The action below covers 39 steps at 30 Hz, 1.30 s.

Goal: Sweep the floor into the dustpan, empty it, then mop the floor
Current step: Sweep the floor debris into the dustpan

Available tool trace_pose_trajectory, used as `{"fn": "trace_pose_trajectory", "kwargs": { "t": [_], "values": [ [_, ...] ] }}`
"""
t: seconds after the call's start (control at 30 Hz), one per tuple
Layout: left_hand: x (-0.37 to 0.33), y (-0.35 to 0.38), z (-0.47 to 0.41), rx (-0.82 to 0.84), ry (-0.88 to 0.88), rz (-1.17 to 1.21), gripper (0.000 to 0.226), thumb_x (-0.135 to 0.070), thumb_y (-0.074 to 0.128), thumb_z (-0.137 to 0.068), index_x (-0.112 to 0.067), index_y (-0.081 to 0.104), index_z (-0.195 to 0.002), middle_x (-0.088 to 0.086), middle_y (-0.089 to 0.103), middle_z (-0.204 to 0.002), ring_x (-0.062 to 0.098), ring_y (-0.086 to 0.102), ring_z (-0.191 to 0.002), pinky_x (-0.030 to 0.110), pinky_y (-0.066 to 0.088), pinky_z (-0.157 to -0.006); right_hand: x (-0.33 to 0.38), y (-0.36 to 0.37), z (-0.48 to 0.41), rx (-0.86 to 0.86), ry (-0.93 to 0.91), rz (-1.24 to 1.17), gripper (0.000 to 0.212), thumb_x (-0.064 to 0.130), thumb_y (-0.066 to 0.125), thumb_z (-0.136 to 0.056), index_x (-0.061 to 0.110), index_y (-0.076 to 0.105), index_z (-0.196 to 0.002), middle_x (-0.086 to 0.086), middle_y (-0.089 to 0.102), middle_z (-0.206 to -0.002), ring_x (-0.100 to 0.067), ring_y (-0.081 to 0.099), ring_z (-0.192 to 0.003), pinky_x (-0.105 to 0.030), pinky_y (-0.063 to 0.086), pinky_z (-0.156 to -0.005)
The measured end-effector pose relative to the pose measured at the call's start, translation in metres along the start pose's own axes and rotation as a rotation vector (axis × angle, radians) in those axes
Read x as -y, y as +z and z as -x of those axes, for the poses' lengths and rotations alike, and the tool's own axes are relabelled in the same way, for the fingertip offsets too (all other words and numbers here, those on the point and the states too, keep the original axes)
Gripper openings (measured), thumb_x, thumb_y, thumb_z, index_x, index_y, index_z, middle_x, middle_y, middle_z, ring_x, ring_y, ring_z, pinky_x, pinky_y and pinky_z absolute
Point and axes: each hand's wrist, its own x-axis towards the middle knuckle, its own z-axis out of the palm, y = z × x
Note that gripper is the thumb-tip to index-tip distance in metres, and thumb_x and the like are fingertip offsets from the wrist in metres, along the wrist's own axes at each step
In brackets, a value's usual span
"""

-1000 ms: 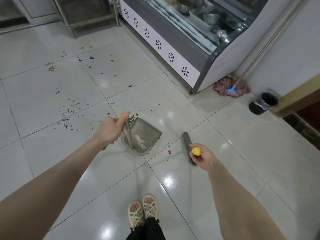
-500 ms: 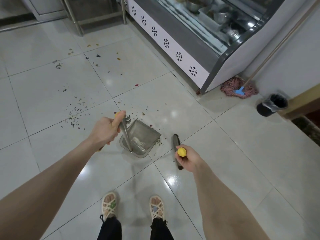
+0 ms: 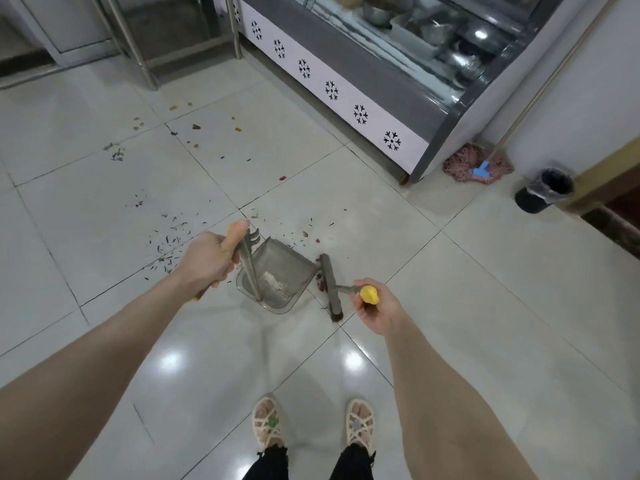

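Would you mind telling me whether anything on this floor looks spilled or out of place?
Yes, litter is strewn over the floor tiles: dark slivers lie left of the dustpan, coloured scraps lie farther off, and reddish bits sit beside the broom. Nothing looks damaged.

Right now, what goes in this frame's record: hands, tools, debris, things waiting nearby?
left hand: grips the dustpan handle
right hand: grips the broom's yellow handle end
dustpan: on the floor, mouth toward the broom
broom: head down beside the dustpan
debris: dark specks left of and beyond the dustpan
mop: head on floor by the display case
bin: black, right of mop
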Motion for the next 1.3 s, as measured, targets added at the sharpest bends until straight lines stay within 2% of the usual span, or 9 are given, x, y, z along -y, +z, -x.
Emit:
{"fn": "trace_pose_trajectory", "kwargs": {
  "t": [0.13,0.5,0.6,0.77,0.97,1.07,1.13,1.2,1.3],
  "values": [
    [0.003,-0.015,-0.006,0.019,0.016,-0.021,0.066,-0.063,0.041,-0.090,-0.006,0.050,-0.059,0.011,0.045,-0.050,0.021,0.039,-0.041,0.023,0.034,-0.045,0.003,-0.003,0.014,-0.033,-0.021,-0.069,0.021,0.001,0.059,-0.083,0.009,0.044,-0.070,-0.007,0.043,-0.061,-0.012,0.049,-0.035,-0.016,0.046,-0.036],
    [0.007,-0.030,-0.025,-0.004,0.002,0.011,0.068,-0.064,0.040,-0.089,-0.005,0.050,-0.059,0.009,0.045,-0.049,0.023,0.040,-0.041,0.026,0.036,-0.048,-0.001,0.008,0.022,-0.209,-0.133,-0.066,0.017,0.001,0.058,-0.086,0.006,0.050,-0.072,-0.004,0.048,-0.041,-0.014,0.048,-0.031,-0.015,0.046,-0.037],
    [0.014,-0.034,-0.032,-0.012,-0.021,0.037,0.067,-0.064,0.041,-0.089,-0.006,0.050,-0.058,0.009,0.044,-0.051,0.023,0.039,-0.044,0.025,0.035,-0.046,-0.010,0.016,0.010,-0.230,-0.127,-0.121,0.016,0.001,0.057,-0.087,0.005,0.052,-0.073,-0.005,0.049,-0.046,-0.013,0.049,-0.034,-0.015,0.046,-0.038],
    [0.017,-0.043,-0.042,-0.015,-0.042,0.047,0.068,-0.064,0.040,-0.090,-0.004,0.050,-0.059,0.008,0.044,-0.049,0.022,0.039,-0.041,0.025,0.036,-0.047,-0.037,0.047,-0.007,-0.150,-0.041,-0.216,0.019,0.000,0.054,-0.088,0.007,0.049,-0.071,-0.005,0.046,-0.057,-0.014,0.047,-0.038,-0.016,0.047,-0.038],
    [0.018,-0.054,-0.057,-0.046,-0.052,0.026,0.066,-0.062,0.040,-0.091,-0.004,0.051,-0.060,0.008,0.044,-0.049,0.022,0.037,-0.040,0.024,0.034,-0.044,-0.043,0.100,-0.034,-0.051,0.010,-0.219,0.011,0.000,0.055,-0.089,0.005,0.053,-0.080,-0.009,0.047,-0.077,-0.017,0.047,-0.063,-0.018,0.050,-0.039],
    [0.020,-0.060,-0.067,-0.058,-0.065,0.038,0.066,-0.061,0.042,-0.091,-0.004,0.051,-0.060,0.007,0.044,-0.048,0.023,0.039,-0.043,0.025,0.034,-0.044,-0.034,0.113,-0.047,-0.012,0.018,-0.212,0.008,0.000,0.057,-0.087,0.006,0.053,-0.082,-0.012,0.047,-0.082,-0.017,0.051,-0.056,-0.018,0.050,-0.040],
    [0.019,-0.064,-0.072,-0.060,-0.070,0.038,0.065,-0.061,0.042,-0.090,-0.004,0.052,-0.060,0.007,0.044,-0.049,0.023,0.041,-0.046,0.024,0.034,-0.045,-0.026,0.117,-0.049,0.017,0.026,-0.204,0.015,-0.001,0.056,-0.086,0.006,0.049,-0.075,-0.014,0.049,-0.078,-0.017,0.051,-0.045,-0.017,0.050,-0.040],
    [0.020,-0.068,-0.077,-0.061,-0.066,0.036,0.065,-0.061,0.042,-0.091,-0.004,0.051,-0.060,0.007,0.043,-0.049,0.023,0.041,-0.046,0.024,0.034,-0.045,-0.017,0.122,-0.047,0.026,0.026,-0.183,0.020,0.000,0.054,-0.088,0.007,0.046,-0.071,-0.012,0.049,-0.058,-0.014,0.047,-0.035,-0.017,0.049,-0.039],
    [0.020,-0.072,-0.083,-0.061,-0.062,0.031,0.066,-0.063,0.041,-0.090,-0.005,0.050,-0.060,0.007,0.043,-0.048,0.023,0.041,-0.045,0.025,0.035,-0.048,0.001,0.125,-0.043,0.019,0.012,-0.143,0.024,0.000,0.051,-0.090,0.008,0.045,-0.068,-0.006,0.044,-0.044,-0.015,0.045,-0.032,-0.016,0.047,-0.038]
  ]
}}
